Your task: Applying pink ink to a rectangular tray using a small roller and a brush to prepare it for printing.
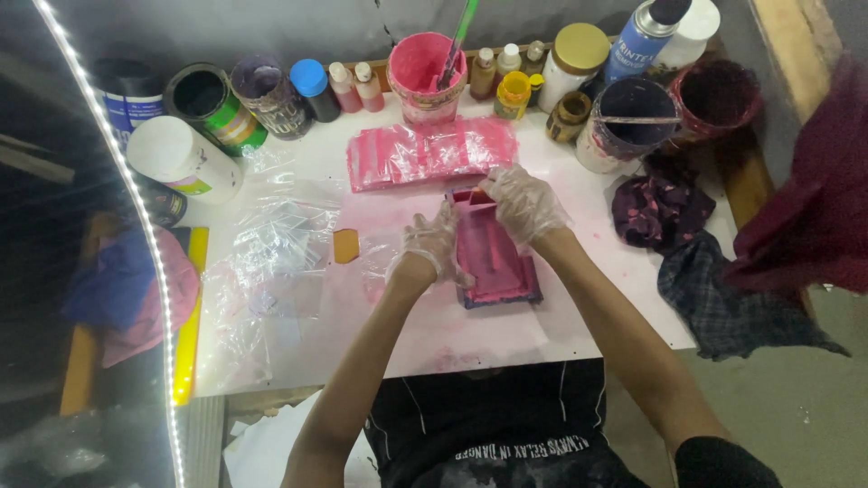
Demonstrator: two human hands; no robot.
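Both my hands wear thin clear plastic gloves. My left hand grips the left side of a small rectangular frame smeared with pink paint, lying on the white table. My right hand presses a small reddish tool, hard to make out, at the frame's far end. A row of pink-stained plastic sheets lies just beyond the frame. A small orange card sits to the left of my left hand.
Clear plastic bags lie at the left. Along the back stand a pink bucket with a stick, several small bottles, tins, a white jar, a dark purple pot. Stained rags lie at the right edge.
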